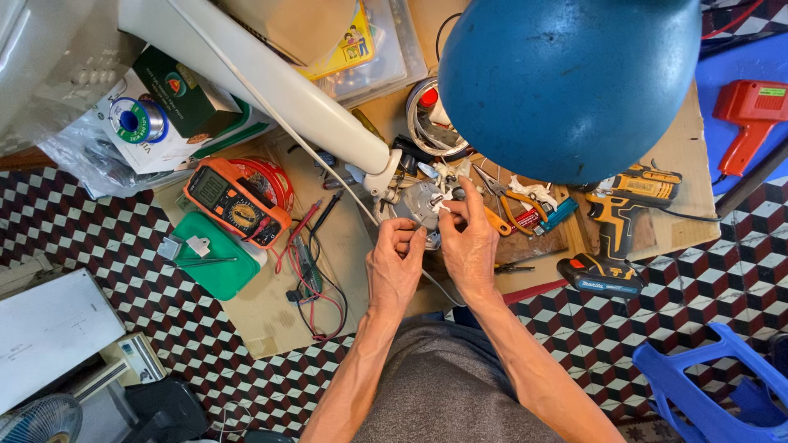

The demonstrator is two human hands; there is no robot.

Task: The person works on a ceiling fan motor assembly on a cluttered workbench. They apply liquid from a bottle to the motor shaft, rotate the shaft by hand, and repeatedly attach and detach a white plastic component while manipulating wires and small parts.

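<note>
1. A checkered tile floor (107, 246) in dark red, black and white is seen under everything
2. A big blue dome-shaped housing (570, 82) is seen at top centre-right, above the work spot
3. A flat cardboard sheet (345, 246) is laid on the floor as work surface, tools spread on it
4. A long white pole (271, 74) is laid diagonally from top left, its lower end met by the small motor
5. A blue plastic stool (698, 385) is seen at bottom right, well apart from the hands
6. A yellow-black cordless drill (616, 221) is laid just right of the hands, battery end toward the viewer
7. A red power tool (747, 115) is seen at far right on a blue surface
8. A green box (215, 258) is placed left of the hands, an orange multimeter (234, 201) touching its top edge, red and black leads (312, 271) trailing beside it
9. The left hand (396, 267) is curled, fingers closed on the lower edge of the small grey motor (419, 203)
10. The right hand (469, 242) is closed in a pinch, thumb and fingertips (453, 205) gripping a small white part at the motor's right side
11. The motor is found at centre, between both hands and the pole's end, resting on the cardboard
12. Orange-handled pliers (513, 205) are laid just right of the right hand
13. A solder spool (135, 121) is seen at top left on a white box
</note>
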